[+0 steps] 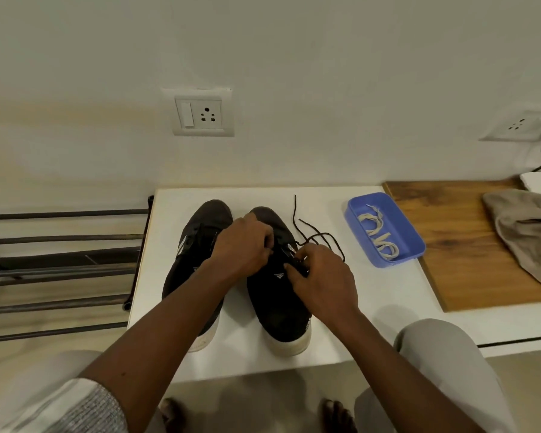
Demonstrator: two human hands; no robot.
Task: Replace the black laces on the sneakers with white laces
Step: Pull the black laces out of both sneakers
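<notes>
right sneaker [277,307] on white surface [341,307], toe pointing away, long axis straight out from the person. left hand [244,245] and right hand [324,278] both pinch the black lace [313,235] at the eyelets, loose end trailing far-right. white laces [378,237] in blue tray [354,204], nearer the right hand. white tongue logo, text unreadable.
</notes>
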